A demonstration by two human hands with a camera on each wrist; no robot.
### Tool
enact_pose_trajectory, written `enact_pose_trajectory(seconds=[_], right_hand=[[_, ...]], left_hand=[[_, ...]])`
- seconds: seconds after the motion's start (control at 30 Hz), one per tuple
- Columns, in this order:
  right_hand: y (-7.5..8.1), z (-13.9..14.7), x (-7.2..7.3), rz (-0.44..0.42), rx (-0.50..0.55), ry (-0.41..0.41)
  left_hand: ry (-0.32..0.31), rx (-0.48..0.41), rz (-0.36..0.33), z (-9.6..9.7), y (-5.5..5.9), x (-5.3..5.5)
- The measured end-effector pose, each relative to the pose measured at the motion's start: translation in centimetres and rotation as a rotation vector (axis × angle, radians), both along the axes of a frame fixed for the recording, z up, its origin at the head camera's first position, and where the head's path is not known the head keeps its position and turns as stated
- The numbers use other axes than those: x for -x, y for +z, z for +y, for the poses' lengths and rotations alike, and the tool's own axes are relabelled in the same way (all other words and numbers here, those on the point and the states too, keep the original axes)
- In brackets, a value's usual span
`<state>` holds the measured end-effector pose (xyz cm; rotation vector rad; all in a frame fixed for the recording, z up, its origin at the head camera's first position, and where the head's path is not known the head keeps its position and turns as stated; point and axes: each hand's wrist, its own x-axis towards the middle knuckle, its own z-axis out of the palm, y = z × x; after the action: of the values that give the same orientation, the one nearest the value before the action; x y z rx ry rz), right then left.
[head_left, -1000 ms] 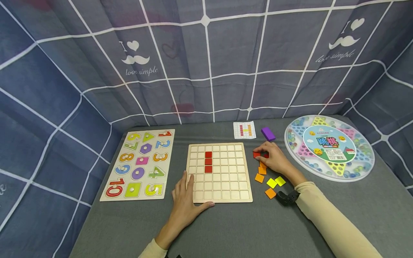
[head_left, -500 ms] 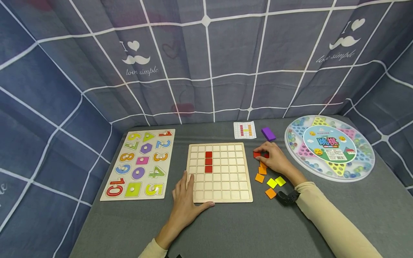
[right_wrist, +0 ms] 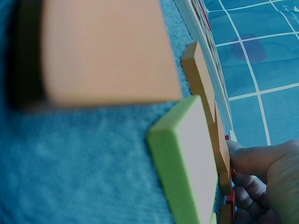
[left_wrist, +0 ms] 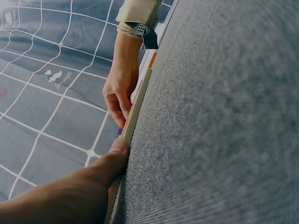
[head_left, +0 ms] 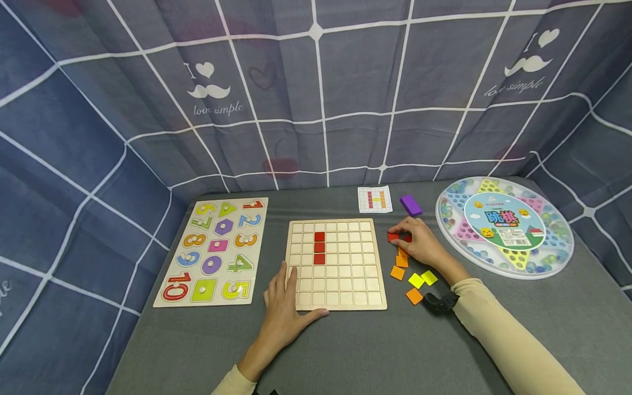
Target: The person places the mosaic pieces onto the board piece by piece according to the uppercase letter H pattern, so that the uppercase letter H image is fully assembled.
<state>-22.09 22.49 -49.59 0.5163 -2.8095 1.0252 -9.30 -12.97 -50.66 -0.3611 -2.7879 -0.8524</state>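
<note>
A wooden grid board (head_left: 340, 285) lies flat on the grey table, three red tiles (head_left: 319, 247) stacked in a column in its upper left part. My left hand (head_left: 282, 307) rests at the board's near left corner, fingers stretched along the left side and thumb at the front edge; the left wrist view shows that thumb (left_wrist: 117, 148) against the rim. To the right of the board, my right hand (head_left: 417, 238) pinches a red square tile (head_left: 392, 237) at the table. Another red tile (head_left: 407, 238) shows partly under its fingers. In the right wrist view, the thumb (right_wrist: 252, 158) is beside the tiles.
Orange tiles (head_left: 397, 272) and yellow tiles (head_left: 416, 280) lie loose near my right wrist. Behind are a pattern card (head_left: 374, 199) and a purple block (head_left: 411, 205). A number puzzle board (head_left: 209, 252) lies left; a round Chinese checkers set (head_left: 503, 227) lies right. A curtain (head_left: 355, 137) closes the back.
</note>
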Motion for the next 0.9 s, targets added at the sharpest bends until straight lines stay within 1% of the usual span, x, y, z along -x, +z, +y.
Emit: enact_pose_trajectory(seconds=[0.33,0.53,0.7,0.8,0.9], right_hand=[[0.1,-0.3,0.1,-0.005,-0.007,-0.001],[0.6,-1.0,-0.1,0.029,-0.004,0.009],[1.4,-2.8,-0.4,0.041,0.023,0.036],[1.9,-4.4,-0.5,0.046,0.031,0.053],[2.2,-6.1,-0.7,0.041,0.047,0.086]], left_hand=[[0.001,-0.01,-0.01,-0.1,0.0,-0.2],[-0.001,-0.017,-0.01,-0.1,0.0,0.0],[-0.006,-0.019,-0.029,-0.1,0.1,0.1],[-0.007,-0.021,-0.042,-0.2,0.1,0.2],[-0.006,-0.024,-0.056,-0.2,0.2,0.1]])
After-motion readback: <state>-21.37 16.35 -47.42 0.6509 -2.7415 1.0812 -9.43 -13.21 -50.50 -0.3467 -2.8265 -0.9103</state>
